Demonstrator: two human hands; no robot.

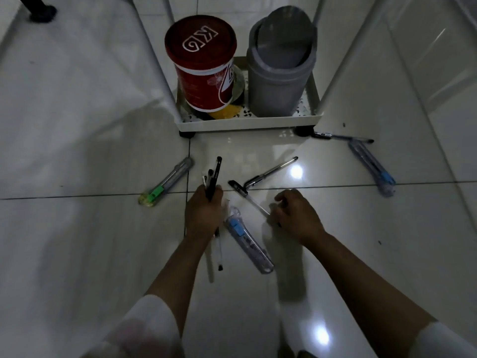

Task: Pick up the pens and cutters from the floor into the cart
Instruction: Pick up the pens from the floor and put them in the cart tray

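Note:
My left hand [204,210] is closed around a bundle of pens [213,177], their caps sticking up and their tips hanging below my wrist. My right hand [296,215] rests on the floor with its fingers pinching the tip end of a clear pen [247,196]. A second pen [271,171] lies just beyond it. A blue-slider cutter [247,241] lies between my hands. A green cutter [165,182] lies to the left. Another blue cutter [371,166] and a black pen [343,137] lie at the right near the white cart [247,122].
The cart's bottom tray holds a red lidded can [204,63], a grey swing-lid bin [281,65] and something yellow [227,112]. Its white posts rise left and right, and black casters stand on the glossy tiled floor. A black furniture foot [42,12] stands far left.

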